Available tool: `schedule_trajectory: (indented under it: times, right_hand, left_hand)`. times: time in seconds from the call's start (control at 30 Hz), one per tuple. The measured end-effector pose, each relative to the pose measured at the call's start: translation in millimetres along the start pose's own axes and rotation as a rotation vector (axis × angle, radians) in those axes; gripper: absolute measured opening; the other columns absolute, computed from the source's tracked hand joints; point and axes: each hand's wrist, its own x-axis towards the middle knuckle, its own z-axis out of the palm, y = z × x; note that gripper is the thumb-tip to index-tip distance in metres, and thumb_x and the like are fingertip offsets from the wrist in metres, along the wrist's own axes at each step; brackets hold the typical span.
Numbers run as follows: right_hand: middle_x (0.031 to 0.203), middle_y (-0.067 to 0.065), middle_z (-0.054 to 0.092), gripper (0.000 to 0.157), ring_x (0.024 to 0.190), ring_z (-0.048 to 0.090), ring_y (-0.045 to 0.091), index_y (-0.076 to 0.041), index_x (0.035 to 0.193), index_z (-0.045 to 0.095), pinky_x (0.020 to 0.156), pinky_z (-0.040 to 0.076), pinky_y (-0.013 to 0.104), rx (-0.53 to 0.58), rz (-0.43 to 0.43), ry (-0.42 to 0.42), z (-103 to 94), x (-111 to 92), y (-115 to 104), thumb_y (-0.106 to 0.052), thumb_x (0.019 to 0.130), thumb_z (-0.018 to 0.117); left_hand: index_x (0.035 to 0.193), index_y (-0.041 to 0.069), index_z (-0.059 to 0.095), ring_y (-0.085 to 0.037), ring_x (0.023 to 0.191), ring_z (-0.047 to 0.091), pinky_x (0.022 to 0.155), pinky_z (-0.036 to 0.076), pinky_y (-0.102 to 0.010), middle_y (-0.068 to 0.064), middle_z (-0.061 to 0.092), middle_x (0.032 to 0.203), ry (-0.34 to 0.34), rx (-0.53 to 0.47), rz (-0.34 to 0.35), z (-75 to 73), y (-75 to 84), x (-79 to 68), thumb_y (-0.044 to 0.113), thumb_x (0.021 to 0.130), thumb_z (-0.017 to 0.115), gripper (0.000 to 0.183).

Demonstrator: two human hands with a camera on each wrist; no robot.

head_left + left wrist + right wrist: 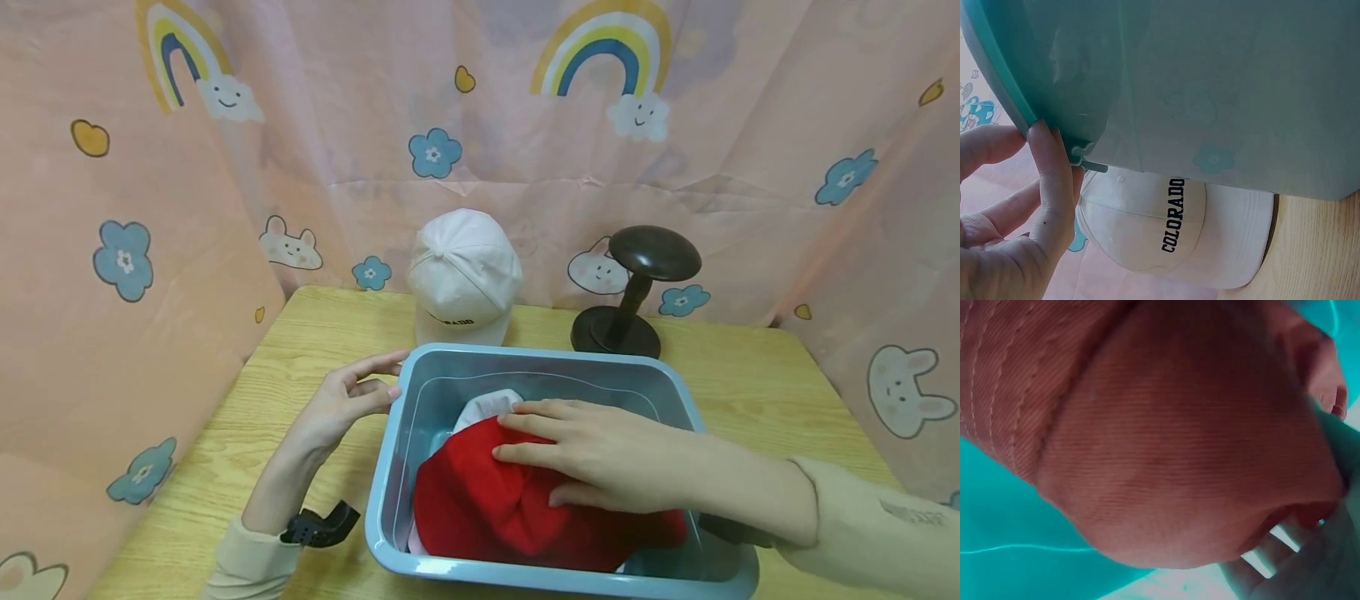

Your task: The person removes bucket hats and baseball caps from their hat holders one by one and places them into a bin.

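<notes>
A light-blue plastic basin (465, 567) stands on the table with a red cap (480, 500) lying in it. Behind the red cap shows part of a white cloth item (487, 404). My left hand (348, 400) holds the basin's left rim near the far corner, thumb and index finger at the edge in the left wrist view. My right hand (577, 450) lies over the red cap, its fingers extended and touching the fabric. The cap's stitched brim (1010, 381) and crown fill much of the right wrist view, where the fingertips are partly hidden.
Behind the basin stands a white cap (465, 267) with COLORADO lettering. To its right is a dark hat stand (633, 292) with a round base and domed top. The wooden table (300, 350) is enclosed by a pink patterned curtain (337, 100).
</notes>
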Motion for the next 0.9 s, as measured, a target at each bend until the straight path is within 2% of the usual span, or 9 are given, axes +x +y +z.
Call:
schedule_trajectory:
  times: [0.13, 0.23, 0.47, 0.7, 0.9]
  right_hand:
    - [0.154, -0.001, 0.038, 0.074, 0.142, 0.035, 0.025, -0.032, 0.148, 0.036, 0.109, 0.042, 0.045, 0.039, 0.018, -0.135, 3.6, 6, 1, -0.047, 0.083, 0.070]
    - [0.156, -0.003, 0.033, 0.078, 0.144, 0.030, 0.024, -0.033, 0.149, 0.033, 0.114, 0.035, 0.048, 0.069, 0.036, -0.201, 5.6, 10, 1, -0.050, 0.082, 0.069]
    - [0.159, -0.009, 0.025, 0.088, 0.148, 0.020, 0.022, -0.038, 0.149, 0.030, 0.116, 0.028, 0.052, 0.149, 0.102, -0.304, 6.7, 21, 1, -0.050, 0.074, 0.075]
    - [0.158, -0.012, 0.025, 0.093, 0.147, 0.022, 0.022, -0.039, 0.149, 0.029, 0.115, 0.030, 0.052, 0.130, 0.098, -0.357, 12.8, 32, 6, -0.052, 0.072, 0.077]
    - [0.159, -0.013, 0.022, 0.095, 0.148, 0.020, 0.020, -0.040, 0.150, 0.026, 0.118, 0.026, 0.051, 0.113, 0.106, -0.410, 19.2, 39, 9, -0.050, 0.071, 0.078]
  left_hand:
    - [0.141, 0.006, 0.047, -0.010, 0.086, 0.069, 0.086, 0.055, -0.032, -0.017, 0.052, 0.129, 0.000, -0.005, 0.003, -0.1, -0.8, 0.2, 0.014, 0.092, 0.063, 0.052]
    - [0.141, 0.007, 0.047, -0.010, 0.086, 0.069, 0.086, 0.055, -0.032, -0.017, 0.052, 0.129, 0.002, -0.007, 0.001, 0.0, -0.6, 0.2, 0.014, 0.092, 0.063, 0.052]
    - [0.141, 0.007, 0.047, -0.010, 0.085, 0.069, 0.087, 0.055, -0.032, -0.018, 0.051, 0.129, -0.002, -0.009, 0.002, 0.1, 0.4, -0.3, 0.013, 0.092, 0.063, 0.052]
    - [0.141, 0.005, 0.047, -0.009, 0.085, 0.069, 0.086, 0.055, -0.030, -0.022, 0.050, 0.129, -0.008, 0.001, 0.011, 0.1, -0.2, 0.5, 0.013, 0.092, 0.063, 0.052]
    - [0.140, 0.004, 0.047, -0.009, 0.085, 0.069, 0.086, 0.055, -0.030, -0.023, 0.050, 0.129, -0.005, -0.002, 0.002, 0.8, 0.1, 0.5, 0.013, 0.092, 0.063, 0.052]
